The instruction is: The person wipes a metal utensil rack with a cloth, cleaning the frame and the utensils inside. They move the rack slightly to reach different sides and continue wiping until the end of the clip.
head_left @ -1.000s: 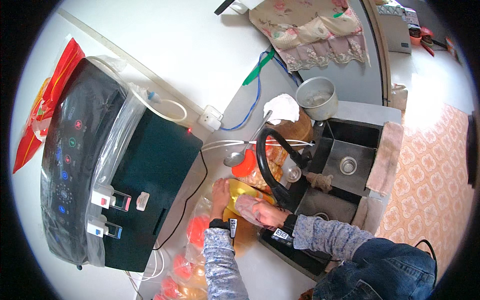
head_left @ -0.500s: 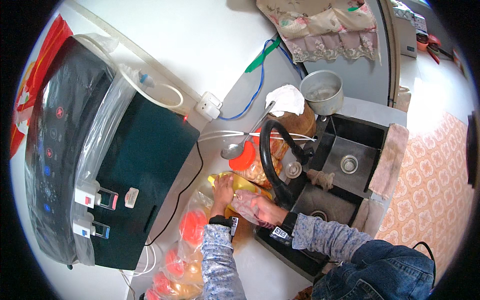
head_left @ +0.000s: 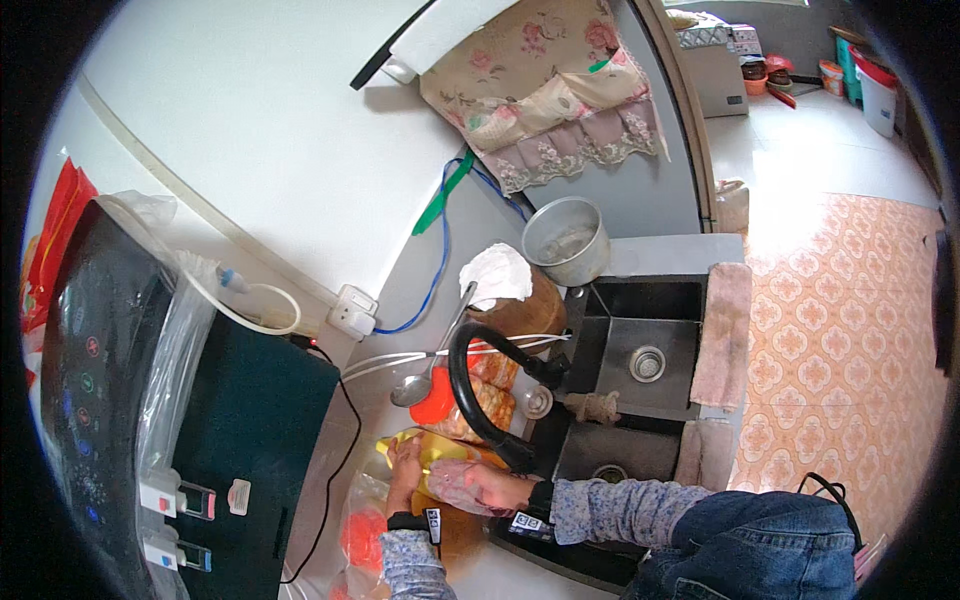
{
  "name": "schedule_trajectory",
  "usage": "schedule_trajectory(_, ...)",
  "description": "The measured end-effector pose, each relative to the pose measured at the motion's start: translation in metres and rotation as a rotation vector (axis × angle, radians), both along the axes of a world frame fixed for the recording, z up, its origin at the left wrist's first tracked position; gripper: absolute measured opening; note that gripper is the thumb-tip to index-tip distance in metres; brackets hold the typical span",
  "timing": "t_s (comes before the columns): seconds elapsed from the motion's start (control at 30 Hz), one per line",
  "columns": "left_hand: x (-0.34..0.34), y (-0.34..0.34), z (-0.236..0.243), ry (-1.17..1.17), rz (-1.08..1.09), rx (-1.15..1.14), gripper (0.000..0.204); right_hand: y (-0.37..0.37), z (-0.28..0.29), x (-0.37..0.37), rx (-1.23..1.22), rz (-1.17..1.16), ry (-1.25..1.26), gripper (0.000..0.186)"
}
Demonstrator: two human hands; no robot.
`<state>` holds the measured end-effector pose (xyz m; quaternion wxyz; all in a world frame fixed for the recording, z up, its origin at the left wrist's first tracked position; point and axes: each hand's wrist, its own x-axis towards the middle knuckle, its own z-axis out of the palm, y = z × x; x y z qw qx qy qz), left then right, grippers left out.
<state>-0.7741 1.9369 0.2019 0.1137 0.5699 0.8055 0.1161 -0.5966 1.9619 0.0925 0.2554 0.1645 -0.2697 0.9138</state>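
My left hand [head_left: 405, 465] is closed over the upper part of a yellow container [head_left: 436, 447] on the counter. My right hand [head_left: 500, 489] grips a pinkish cloth [head_left: 456, 482], which lies against the container's side. Part of the container is hidden behind my hands and the cloth. Just beyond it lies a clear jar with a red lid [head_left: 432, 398], filled with pale pieces. A metal ladle [head_left: 411, 390] rests beside that jar, its handle leaning on a brown round jar [head_left: 535, 312] topped with a white cloth [head_left: 497, 277].
A black double sink [head_left: 650, 345] with a curved black faucet [head_left: 458, 365] stands to the right. Towels [head_left: 722, 335] drape its edge. A metal pot [head_left: 567, 243] sits behind. A water dispenser [head_left: 255, 440] fills the left, its black cord trailing on the counter. More red-lidded jars [head_left: 363, 540] stand nearer.
The whole view has shifted, so the counter items appear lower and further left. My right hand still holds the cloth at the yellow container, and my left hand stays on it.
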Motion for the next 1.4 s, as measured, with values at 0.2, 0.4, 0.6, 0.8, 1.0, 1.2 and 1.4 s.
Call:
schedule_trajectory(0.2,-0.012,0.0,-0.02,0.131,-0.037,0.073,0.05,0.0,-0.007,-0.006,-0.304,0.268,0.012,0.053)
schedule_trajectory(0.4,0.006,-0.006,-0.016,0.293,0.05,0.039,0.053,0.002,0.002,0.006,-0.33,0.247,-0.019,0.054)
schedule_trajectory(0.6,0.042,-0.006,0.012,0.072,0.302,0.453,0.056,0.009,0.028,0.04,-0.385,0.224,-0.231,0.061)
schedule_trajectory(0.8,0.13,-0.093,-0.007,-0.391,0.388,0.898,0.055,-0.003,0.05,0.097,-0.333,0.33,-0.117,0.065)
schedule_trajectory(1.0,0.224,-0.171,-0.074,-0.833,0.443,0.741,0.071,-0.017,0.086,0.167,-0.168,0.461,-0.227,0.061)
schedule_trajectory(1.2,0.28,-0.228,-0.118,-1.339,0.575,0.73,0.054,-0.024,0.086,0.193,0.85,-0.044,-0.009,0.04)
schedule_trajectory(1.4,0.347,-0.264,-0.078,-1.389,0.8,1.061,0.036,-0.041,0.081,0.205,0.986,0.059,-0.156,0.036)
